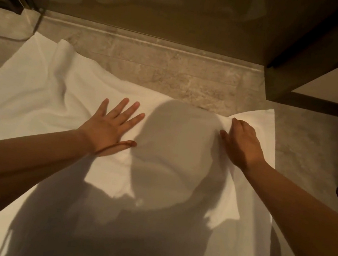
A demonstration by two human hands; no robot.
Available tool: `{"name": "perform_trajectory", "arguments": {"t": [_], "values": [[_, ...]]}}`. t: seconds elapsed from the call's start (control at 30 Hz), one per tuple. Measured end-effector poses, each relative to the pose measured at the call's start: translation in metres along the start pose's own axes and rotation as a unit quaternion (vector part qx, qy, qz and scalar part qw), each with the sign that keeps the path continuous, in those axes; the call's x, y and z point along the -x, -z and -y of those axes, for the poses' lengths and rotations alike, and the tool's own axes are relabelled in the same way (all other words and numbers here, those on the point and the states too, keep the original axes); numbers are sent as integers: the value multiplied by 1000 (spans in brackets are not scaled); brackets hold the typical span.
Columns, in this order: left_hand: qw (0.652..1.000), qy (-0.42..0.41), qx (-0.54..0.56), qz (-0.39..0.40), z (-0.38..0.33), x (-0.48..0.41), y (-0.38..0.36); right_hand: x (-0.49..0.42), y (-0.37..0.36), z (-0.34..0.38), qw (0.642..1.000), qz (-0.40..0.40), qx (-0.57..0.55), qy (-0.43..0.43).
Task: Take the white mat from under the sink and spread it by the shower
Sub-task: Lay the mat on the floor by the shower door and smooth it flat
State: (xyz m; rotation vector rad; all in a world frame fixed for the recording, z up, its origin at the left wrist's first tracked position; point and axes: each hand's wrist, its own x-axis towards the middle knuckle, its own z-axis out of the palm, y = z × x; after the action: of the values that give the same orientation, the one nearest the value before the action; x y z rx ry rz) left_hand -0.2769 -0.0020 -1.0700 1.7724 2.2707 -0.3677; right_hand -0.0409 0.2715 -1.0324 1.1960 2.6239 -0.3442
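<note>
Currently I read white mat (pixel 45 94) spread on floor (pixel 313 136), far edge beside stone curb (pixel 171 68). Left portion wrinkled, far left corner folded. Left hand (pixel 110 128) flat, fingers spread straight, palm pressing mat. Right hand (pixel 241 143) with fingers curled, pinching raised fold near far right corner. Head shadow (pixel 175 139) falls on mat between hands.

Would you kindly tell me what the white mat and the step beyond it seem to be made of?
The mat looks like soft woven cloth, probably cotton towelling, matte: it creases in loose folds and bunches where the right hand grips it. The step looks like stone or stone-look tile, mottled beige with a faint sheen; which one is unclear.
</note>
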Motion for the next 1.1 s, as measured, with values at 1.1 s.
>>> {"name": "perform_trajectory", "arguments": {"t": [1.1], "values": [[999, 9, 30, -38, -22, 24, -3, 23, -25, 2, 993, -20, -93, -70]]}}
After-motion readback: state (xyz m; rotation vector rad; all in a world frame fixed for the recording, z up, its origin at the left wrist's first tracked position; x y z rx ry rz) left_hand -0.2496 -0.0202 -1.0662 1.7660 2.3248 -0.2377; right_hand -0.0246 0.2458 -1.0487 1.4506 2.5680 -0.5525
